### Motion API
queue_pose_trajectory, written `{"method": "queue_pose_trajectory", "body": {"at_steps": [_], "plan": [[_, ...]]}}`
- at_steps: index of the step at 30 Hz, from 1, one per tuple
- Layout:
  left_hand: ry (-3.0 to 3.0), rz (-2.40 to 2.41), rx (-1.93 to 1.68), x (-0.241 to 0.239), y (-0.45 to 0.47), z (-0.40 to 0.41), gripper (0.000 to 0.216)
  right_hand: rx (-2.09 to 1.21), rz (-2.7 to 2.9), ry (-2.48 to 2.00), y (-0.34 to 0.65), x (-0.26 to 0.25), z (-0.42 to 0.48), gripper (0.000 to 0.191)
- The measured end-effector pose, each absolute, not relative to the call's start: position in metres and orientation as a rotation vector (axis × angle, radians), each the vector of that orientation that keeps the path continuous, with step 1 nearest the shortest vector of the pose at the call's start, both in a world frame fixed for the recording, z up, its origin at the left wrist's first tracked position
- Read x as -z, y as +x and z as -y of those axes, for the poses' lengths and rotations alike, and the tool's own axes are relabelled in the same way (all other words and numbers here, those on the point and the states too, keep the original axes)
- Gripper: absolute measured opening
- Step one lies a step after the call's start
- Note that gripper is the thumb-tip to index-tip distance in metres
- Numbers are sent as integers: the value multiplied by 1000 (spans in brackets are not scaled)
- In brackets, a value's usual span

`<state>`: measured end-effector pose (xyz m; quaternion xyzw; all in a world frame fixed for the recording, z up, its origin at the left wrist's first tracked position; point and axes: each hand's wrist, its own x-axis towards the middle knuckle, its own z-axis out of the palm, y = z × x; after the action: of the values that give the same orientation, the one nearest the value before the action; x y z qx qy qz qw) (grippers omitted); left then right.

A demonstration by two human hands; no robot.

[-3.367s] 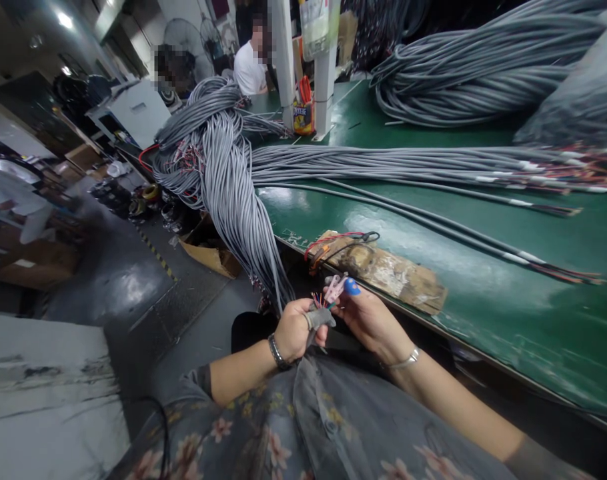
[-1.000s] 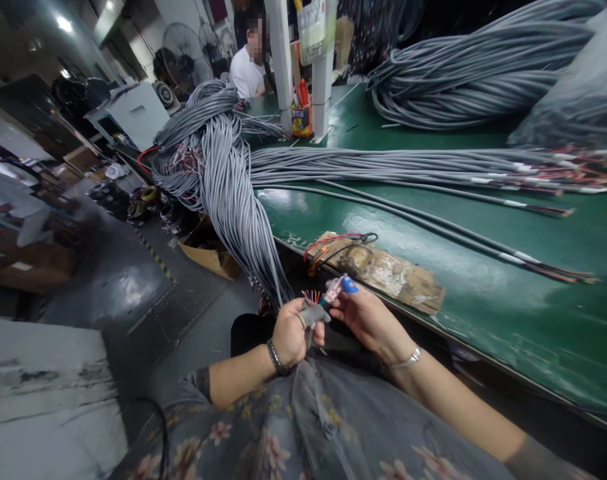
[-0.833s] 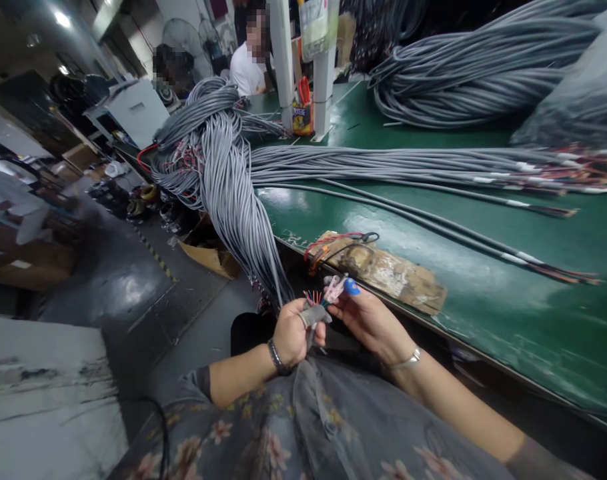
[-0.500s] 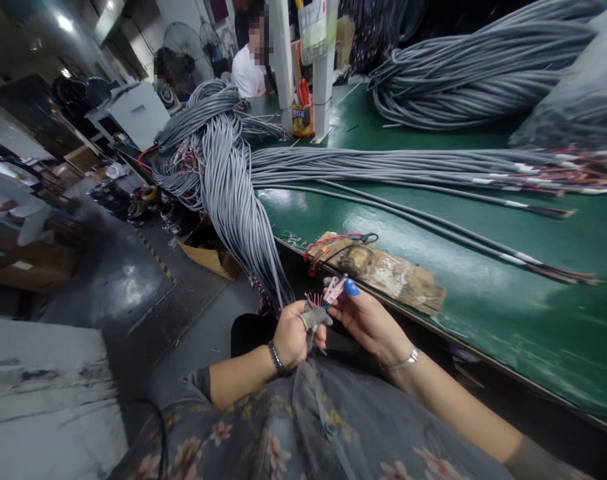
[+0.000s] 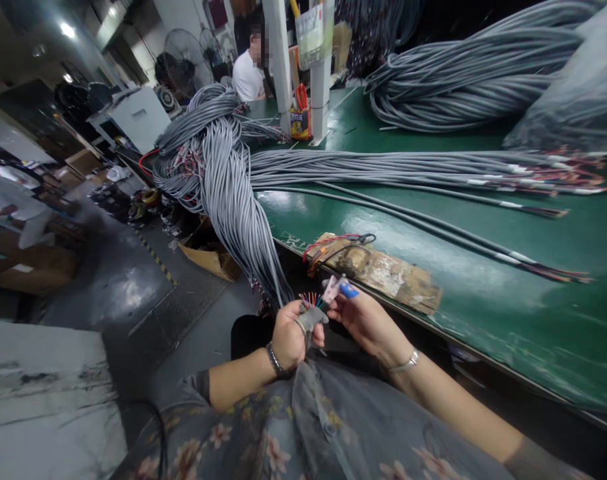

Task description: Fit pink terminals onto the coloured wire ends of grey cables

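Observation:
My left hand is closed in front of my body, with a grey covering on its thumb. From its grip rises a fan of thin coloured wires, red, orange, blue and green among them; the cable they come from is mostly hidden in the fist. Just right of the wires, my right hand is bent in a pinch, with a blue cover on the thumb. At its fingertips shows a pale pink spotted piece; whether it is worn or held I cannot make out.
A thick bundle of grey cables hangs over the edge of the green table. More grey cables lie across it, ends stripped. A worn wooden board sits at the near edge. A person in white is at the back.
My right fingers have shifted slightly, and the pink piece and blue-covered thumb have turned a little. The coloured wires show more spread out. My left hand keeps its grip.

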<state>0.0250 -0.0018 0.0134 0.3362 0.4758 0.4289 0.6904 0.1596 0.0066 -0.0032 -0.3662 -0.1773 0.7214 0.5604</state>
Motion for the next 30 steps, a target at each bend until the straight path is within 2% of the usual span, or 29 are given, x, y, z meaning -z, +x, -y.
{"method": "queue_pose_trajectory", "body": {"at_steps": [8,18,24,30], "plan": [[725,-1081,-937,-14,27,-1,42,-1661,450,-876,161,4,-8,26],[746,-1078,-894,-17,26,0,42,-1572,518,-845,155,15,-14,48],[727,-1082,-894,-12,27,-1,41,-1615,413,-838,152,16,-19,51],[723,-1077,-897,-9,28,-1,42,-1648,301,-776,151,16,-22,46]]}}
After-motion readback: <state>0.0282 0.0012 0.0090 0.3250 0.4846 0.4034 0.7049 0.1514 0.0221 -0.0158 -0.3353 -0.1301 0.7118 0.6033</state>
